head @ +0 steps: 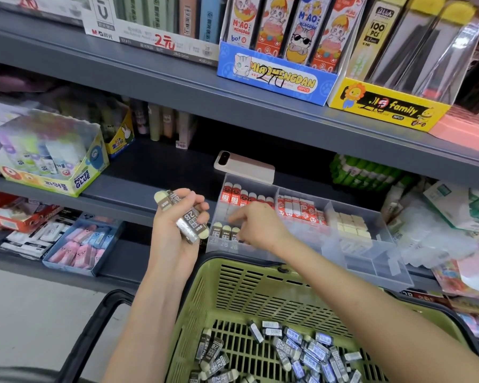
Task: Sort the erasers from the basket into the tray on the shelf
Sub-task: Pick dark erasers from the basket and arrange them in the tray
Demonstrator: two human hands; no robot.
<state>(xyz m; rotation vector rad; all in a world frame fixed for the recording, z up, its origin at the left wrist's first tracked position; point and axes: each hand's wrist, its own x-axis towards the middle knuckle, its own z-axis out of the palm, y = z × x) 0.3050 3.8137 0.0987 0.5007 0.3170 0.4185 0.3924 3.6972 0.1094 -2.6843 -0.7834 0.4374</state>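
grey shelf [155, 172], clear tray [371, 261], phone [245, 167], glue box [50, 158]

Grey metal shelves [177, 87] run across in tiers, packed with stationery boxes [277, 76] and a glue box [50, 167]. Pale floor [25, 313] shows lower left. Light is even.

Both arms are bare: the left forearm [147, 313] enters at 7 o'clock, the right forearm [371, 299] at 4 o'clock. The left hand [174, 230] and right hand [260, 225] are bare too.
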